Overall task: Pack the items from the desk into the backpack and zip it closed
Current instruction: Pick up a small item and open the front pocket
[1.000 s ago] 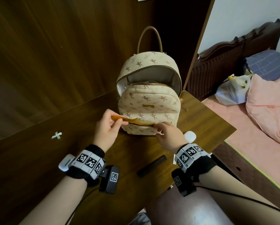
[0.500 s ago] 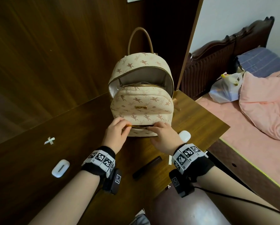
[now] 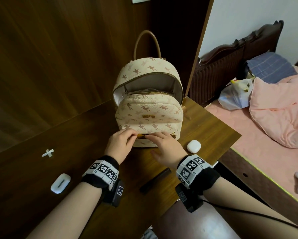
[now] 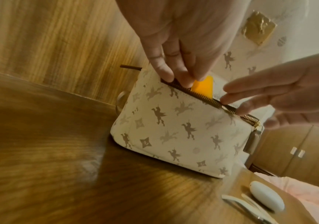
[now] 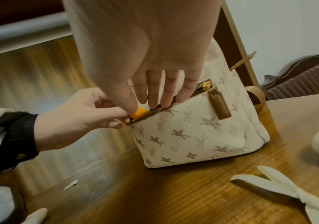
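Nearest the camera, a slim black bar-shaped object (image 3: 155,180) is laid on the dark brown wooden tabletop (image 3: 205,125), with a white oval earbud case (image 3: 60,183) to the left and a white rounded pebble-shaped case (image 3: 194,145) to the right. Beyond these, the left hand (image 3: 120,144) is curled at the left end of the lower front pocket zip, its fingertips pinching a flat orange plastic comb (image 4: 202,87); most of the comb is sunk inside the pocket and only one end is seen above the brass zip teeth. The right hand (image 3: 163,145) is held with straight, relaxed fingers resting along the pocket opening, and nothing is grasped by it. The cream leather backpack with brown winged-horse print (image 3: 149,107) is stood upright on the tabletop, its main compartment unzipped and gaping. Farther right, a bed with pink bedding (image 3: 274,118) is seen.
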`<state>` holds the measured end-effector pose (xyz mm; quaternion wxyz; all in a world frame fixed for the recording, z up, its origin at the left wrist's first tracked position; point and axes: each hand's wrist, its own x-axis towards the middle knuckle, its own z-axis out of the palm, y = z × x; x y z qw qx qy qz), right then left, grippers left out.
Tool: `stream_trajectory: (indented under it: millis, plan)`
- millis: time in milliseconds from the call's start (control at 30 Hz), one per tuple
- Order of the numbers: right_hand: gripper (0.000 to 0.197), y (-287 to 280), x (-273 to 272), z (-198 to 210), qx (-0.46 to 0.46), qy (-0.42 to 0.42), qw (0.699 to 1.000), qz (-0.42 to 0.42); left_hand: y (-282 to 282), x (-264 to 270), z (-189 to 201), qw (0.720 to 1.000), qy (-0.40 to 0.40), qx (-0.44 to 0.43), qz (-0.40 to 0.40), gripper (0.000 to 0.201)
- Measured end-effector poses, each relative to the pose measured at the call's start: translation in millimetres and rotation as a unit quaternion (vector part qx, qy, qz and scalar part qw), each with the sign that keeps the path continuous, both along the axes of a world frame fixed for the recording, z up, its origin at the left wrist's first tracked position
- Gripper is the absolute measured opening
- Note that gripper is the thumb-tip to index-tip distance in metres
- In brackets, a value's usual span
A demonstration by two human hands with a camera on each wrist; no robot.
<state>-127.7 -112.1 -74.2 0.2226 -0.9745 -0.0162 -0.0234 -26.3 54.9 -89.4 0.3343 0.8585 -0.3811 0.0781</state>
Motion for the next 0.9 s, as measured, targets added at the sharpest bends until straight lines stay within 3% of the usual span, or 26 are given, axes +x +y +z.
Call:
stream_trajectory:
  millis: [233,400,500,600,733,900]
  plan:
    - [0.061,5,8,-5,0.003,0.038,0.999,0.005,-4,1,-7,0.994,-0.107,0.022,-0.015,0.008]
    - [0.062,10,11,-1,-0.021,0.066,0.998,-0.005,3,4,-12,0.980,-0.179,0.085,-0.010,0.025]
    - [0.061,13,15,1,-0.063,0.090,0.994,-0.010,9,6,-16,0.979,-0.181,0.089,-0.026,0.042]
    - [0.060,16,17,-2,-0.075,0.107,0.991,-0.012,12,11,-15,0.973,-0.204,0.094,-0.045,0.031]
    - [0.056,17,18,-7,-0.034,0.095,0.995,-0.028,15,11,-14,0.962,-0.224,0.152,-0.043,0.028]
    - [0.052,12,15,-9,0.020,0.057,0.998,-0.018,14,11,-14,0.963,-0.223,0.150,-0.036,0.036]
